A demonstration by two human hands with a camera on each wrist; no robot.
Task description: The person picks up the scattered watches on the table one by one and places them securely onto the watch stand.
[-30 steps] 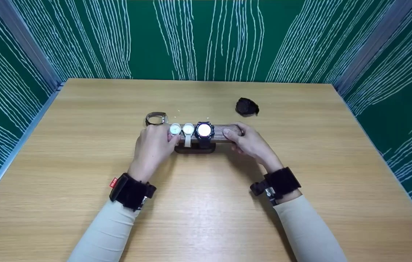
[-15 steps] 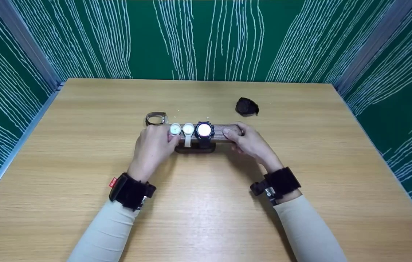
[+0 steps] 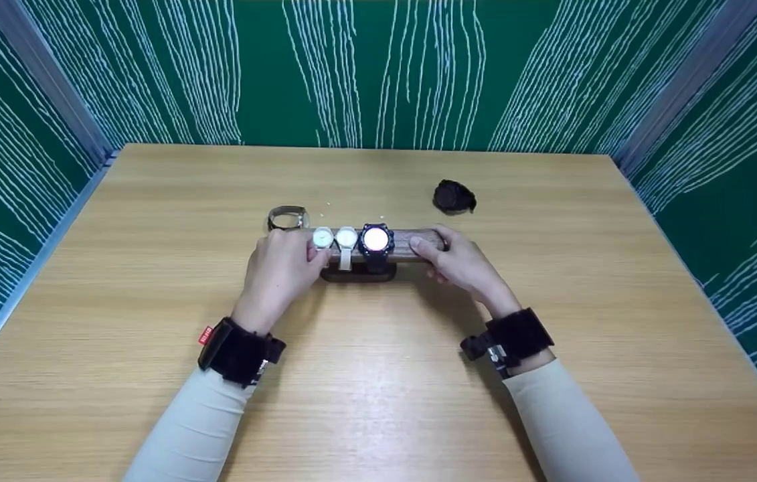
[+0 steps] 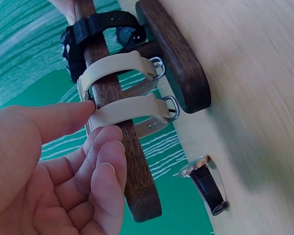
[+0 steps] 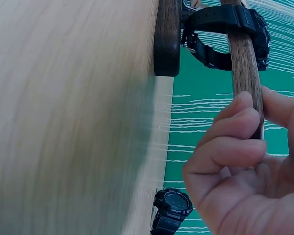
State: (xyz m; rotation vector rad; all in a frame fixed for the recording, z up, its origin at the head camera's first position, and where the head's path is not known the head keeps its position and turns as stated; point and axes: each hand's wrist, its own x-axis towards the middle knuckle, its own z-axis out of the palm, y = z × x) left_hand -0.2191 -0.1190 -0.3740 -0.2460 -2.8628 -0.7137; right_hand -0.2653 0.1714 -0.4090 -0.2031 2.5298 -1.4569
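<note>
A dark wooden watch stand has a raised bar [image 3: 403, 246] above an oval base [image 3: 359, 273]. Around the bar hang two white-strapped watches [image 3: 346, 238] and a black watch [image 3: 376, 239] with a bright, glaring face. The left hand [image 3: 281, 271] pinches the outermost white-strapped watch [image 4: 125, 110] between thumb and fingers near the bar's left part. At the bar's other end, the right hand [image 3: 464, 266] grips the wood, thumb on top and fingers curled beneath, as the right wrist view [image 5: 250, 161] also shows.
Behind the left hand a dark-strapped watch [image 3: 276, 219] lies on the wooden table [image 3: 378, 402]. Farther back to the right rests another black watch [image 3: 453, 197]. Green walls [image 3: 264, 73] with white lines stand around the table.
The left wrist has shifted very slightly to the left. Both hands keep their hold, and the stand and watches look essentially unmoved.
</note>
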